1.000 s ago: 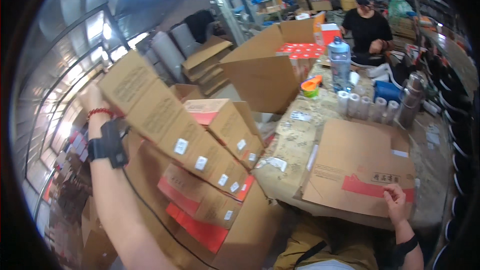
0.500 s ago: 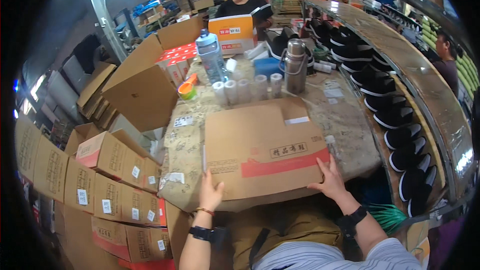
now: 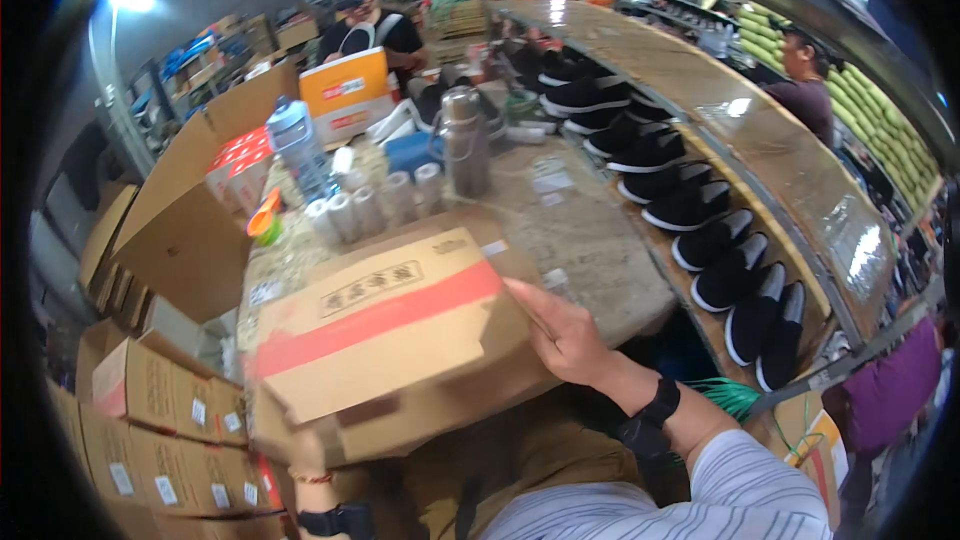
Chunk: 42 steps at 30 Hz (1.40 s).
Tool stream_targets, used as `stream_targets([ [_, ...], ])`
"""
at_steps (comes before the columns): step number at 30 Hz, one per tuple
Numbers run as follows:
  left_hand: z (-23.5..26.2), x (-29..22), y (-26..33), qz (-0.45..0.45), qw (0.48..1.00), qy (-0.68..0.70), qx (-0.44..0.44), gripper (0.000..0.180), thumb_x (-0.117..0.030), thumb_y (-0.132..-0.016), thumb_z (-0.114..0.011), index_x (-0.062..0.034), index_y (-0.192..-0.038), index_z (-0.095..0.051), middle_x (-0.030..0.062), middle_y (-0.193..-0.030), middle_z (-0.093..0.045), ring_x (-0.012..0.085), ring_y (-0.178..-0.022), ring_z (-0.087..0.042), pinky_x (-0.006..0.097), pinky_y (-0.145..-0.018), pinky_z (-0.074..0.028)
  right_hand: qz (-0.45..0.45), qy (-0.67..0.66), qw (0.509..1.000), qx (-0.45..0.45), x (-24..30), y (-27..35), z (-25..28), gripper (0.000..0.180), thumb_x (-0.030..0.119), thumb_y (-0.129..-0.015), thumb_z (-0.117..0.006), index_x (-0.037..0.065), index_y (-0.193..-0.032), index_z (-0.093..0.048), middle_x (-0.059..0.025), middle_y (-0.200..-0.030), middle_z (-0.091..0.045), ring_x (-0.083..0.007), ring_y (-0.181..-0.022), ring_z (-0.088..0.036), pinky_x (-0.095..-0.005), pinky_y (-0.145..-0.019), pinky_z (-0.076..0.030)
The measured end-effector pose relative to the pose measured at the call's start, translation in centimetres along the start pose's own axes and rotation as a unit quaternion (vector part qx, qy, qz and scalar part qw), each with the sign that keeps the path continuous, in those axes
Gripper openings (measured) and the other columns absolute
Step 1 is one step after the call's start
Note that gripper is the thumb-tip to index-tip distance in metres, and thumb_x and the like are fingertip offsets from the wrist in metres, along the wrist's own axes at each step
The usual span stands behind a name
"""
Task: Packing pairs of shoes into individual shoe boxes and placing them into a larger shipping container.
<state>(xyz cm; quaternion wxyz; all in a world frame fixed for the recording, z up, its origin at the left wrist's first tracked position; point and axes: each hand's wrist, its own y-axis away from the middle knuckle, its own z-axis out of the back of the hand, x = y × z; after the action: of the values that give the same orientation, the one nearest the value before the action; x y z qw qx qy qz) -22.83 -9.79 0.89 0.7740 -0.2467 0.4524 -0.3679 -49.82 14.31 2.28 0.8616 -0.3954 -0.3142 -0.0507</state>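
A brown cardboard box with a red stripe [image 3: 390, 325] is lifted and tilted at the near edge of the work table [image 3: 590, 240]. My right hand [image 3: 562, 335] presses flat against its right side. My left hand [image 3: 305, 455] grips the box's lower left corner from underneath; only part of that hand shows, with a black band at the wrist. Both hands carry the box between them.
Rolls of tape [image 3: 365, 208], a metal flask [image 3: 465, 145], a water bottle [image 3: 298, 140] and an open carton [image 3: 195, 225] crowd the table's far side. Black shoes [image 3: 720, 270] line a shelf on the right. Stacked boxes [image 3: 150, 410] stand at left. Two other people work beyond.
The box has come up off the table and tilted toward me. My left hand shifted from its near edge to under its left corner; my right hand moved to its right side.
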Motion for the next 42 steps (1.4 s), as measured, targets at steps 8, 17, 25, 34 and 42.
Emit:
stream_targets([
  [8, -3.7, 3.6, -6.5, 0.163, 0.889, 0.392, 0.173, 0.036, -0.028, -0.099, -0.043, -0.0049, -0.126, -0.044, 0.0059, -0.12, -0.05, 0.0165, -0.113, -0.046, 0.031, -0.098, -0.035, 0.163, 0.173, 0.969, -0.073, 6.2, -8.9, 1.4, 0.048, 0.004, -0.07, -0.066, 0.008, -0.117, -0.057, -0.0144, -0.11, -0.058, -0.0294, -0.101, -0.057, -0.0399, -0.085, -0.046],
  [17, -7.4, 2.9, -7.8, 0.192, 0.951, 0.13, 0.207, 0.078, -0.003, -0.072, -0.071, -0.0054, -0.137, -0.029, 0.0151, -0.129, -0.045, 0.0263, -0.121, -0.044, 0.037, -0.102, -0.036, 0.091, -0.026, 0.995, 0.017, -5.0, -11.0, -7.4, 0.014, 0.016, -0.076, -0.068, 0.008, -0.089, -0.067, -0.0131, -0.096, -0.061, -0.0309, -0.092, -0.058, -0.0408, -0.081, -0.046],
  [25, -8.0, 0.3, -7.4, 0.042, 0.981, 0.085, 0.171, 0.096, 0.003, -0.063, -0.076, -0.007, -0.144, -0.025, 0.0181, -0.142, -0.034, 0.0305, -0.129, -0.035, 0.04, -0.108, -0.03, -0.21, -0.111, 0.935, -0.262, -8.7, -10.9, -2.3, 0.028, 0.021, -0.085, -0.062, 0.006, -0.108, -0.057, -0.0147, -0.102, -0.061, -0.0378, -0.096, -0.056, -0.0434, -0.086, -0.043],
  [34, -6.1, -4.2, -6.3, 0.026, 0.979, -0.058, 0.196, 0.066, -0.001, -0.063, -0.077, -0.0114, -0.123, -0.053, 0.0107, -0.123, -0.043, 0.0278, -0.12, -0.04, 0.037, -0.102, -0.033, -0.148, 0.107, 0.974, 0.137, -6.6, -9.5, -1.2, 0.07, 0.034, -0.071, -0.076, 0.016, -0.13, -0.044, -0.0196, -0.121, -0.047, -0.038, -0.109, -0.051, -0.0419, -0.094, -0.043],
  [42, -2.9, -2.8, -7.7, 0.051, 0.978, 0.055, 0.195, 0.053, -0.019, -0.081, -0.065, -0.009, -0.13, -0.049, 0.0145, -0.121, -0.049, 0.0322, -0.115, -0.046, 0.047, -0.102, -0.032, -0.141, -0.188, 0.965, -0.113, -6.8, -6.3, 0.0, 0.048, 0.034, -0.081, -0.069, 0.01, -0.119, -0.054, -0.0179, -0.112, -0.049, -0.0341, -0.098, -0.057, -0.0389, -0.086, -0.047],
])
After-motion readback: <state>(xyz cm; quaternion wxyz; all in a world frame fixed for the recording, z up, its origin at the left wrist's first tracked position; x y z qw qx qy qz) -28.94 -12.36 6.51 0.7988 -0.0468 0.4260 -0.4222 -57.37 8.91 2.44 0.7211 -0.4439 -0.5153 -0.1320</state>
